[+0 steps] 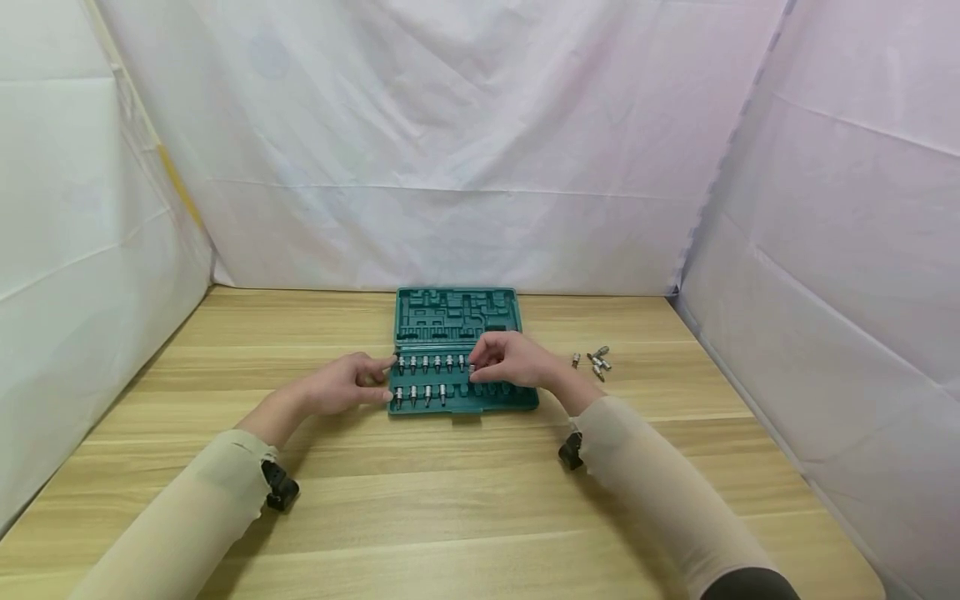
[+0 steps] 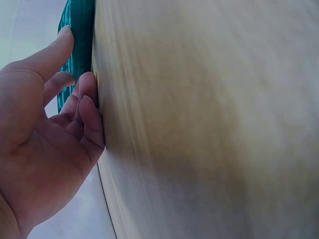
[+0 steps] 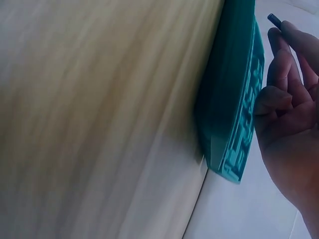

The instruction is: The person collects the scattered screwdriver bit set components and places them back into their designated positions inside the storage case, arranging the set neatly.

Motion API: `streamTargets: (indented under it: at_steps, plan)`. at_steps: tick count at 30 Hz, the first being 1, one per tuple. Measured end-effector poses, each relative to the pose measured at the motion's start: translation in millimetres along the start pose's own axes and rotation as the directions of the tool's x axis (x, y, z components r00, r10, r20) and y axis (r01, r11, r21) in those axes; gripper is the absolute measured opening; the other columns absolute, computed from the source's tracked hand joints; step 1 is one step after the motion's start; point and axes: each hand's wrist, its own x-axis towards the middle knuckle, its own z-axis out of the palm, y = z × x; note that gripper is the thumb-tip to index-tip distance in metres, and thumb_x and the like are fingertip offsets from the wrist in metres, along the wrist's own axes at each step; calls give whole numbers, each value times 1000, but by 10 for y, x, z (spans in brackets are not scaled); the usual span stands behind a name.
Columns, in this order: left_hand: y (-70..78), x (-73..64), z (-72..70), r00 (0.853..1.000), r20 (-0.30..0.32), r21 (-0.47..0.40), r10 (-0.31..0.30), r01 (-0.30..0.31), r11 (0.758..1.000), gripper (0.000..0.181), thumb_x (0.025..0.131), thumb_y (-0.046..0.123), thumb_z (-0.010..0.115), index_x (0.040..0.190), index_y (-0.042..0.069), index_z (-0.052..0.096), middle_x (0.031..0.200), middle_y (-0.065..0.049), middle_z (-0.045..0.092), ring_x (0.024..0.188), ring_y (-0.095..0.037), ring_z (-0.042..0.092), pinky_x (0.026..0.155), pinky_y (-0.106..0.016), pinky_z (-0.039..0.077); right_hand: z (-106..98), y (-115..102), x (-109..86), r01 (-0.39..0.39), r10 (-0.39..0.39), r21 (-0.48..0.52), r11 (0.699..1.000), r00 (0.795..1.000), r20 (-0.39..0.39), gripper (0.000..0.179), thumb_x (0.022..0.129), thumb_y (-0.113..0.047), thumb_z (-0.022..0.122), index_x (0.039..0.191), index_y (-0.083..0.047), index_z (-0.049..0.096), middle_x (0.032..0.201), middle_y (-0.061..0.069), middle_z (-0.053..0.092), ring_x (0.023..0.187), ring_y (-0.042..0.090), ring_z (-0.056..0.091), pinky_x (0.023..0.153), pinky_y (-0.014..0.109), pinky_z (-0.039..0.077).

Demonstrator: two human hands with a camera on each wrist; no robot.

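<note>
A green plastic bit case point(image 1: 467, 407) lies unfolded on the table, its moulded lid point(image 1: 457, 310) at the back. Socket bits point(image 1: 426, 364) with silvery ends stand in its rear row, and several more point(image 1: 428, 395) fill the left of the front row. My left hand point(image 1: 343, 386) touches the case's left side with thumb and forefinger; the other fingers bend loosely in the left wrist view. Over the right part of the rear row, my right hand point(image 1: 516, 360) pinches a socket bit point(image 3: 274, 20) between thumb and fingertip. The hand hides some slots behind it.
Several loose socket bits point(image 1: 598, 363) lie on the wooden table point(image 1: 420, 500) right of the case, one point(image 1: 575, 361) slightly apart. White cloth walls point(image 1: 450, 167) enclose the back and sides. Each wrist wears a small black camera point(image 1: 281, 487).
</note>
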Motion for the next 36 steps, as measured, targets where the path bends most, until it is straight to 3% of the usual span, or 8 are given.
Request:
streamTargets:
  at_steps: [12, 18, 36]
  plan:
    - [7, 7, -1, 1000, 2, 6, -15, 15, 1000, 78, 106, 34, 76, 171, 11, 38, 143, -22, 61, 119, -27, 59, 100, -45, 48, 162, -53, 109, -48, 52, -123, 991, 998, 30, 16, 102, -20, 82, 117, -15, 79, 110, -1, 78, 101, 11, 72, 90, 32, 60]
    - [12, -7, -7, 1000, -2, 5, -11, 11, 1000, 77, 107, 33, 75, 171, 10, 38, 142, -23, 61, 125, -33, 62, 108, -54, 51, 192, -89, 147, -54, 65, -172, 984, 996, 58, 15, 103, -23, 81, 117, -18, 81, 110, -1, 77, 100, 11, 71, 88, 32, 59]
    - [14, -15, 1, 1000, 2, 5, -8, 8, 1000, 77, 107, 32, 74, 171, 9, 37, 144, -23, 60, 131, -38, 61, 111, -58, 50, 211, -48, 159, -43, 59, -147, 988, 993, 105, 7, 101, -20, 82, 107, -19, 79, 103, 0, 75, 93, 16, 68, 83, 33, 56]
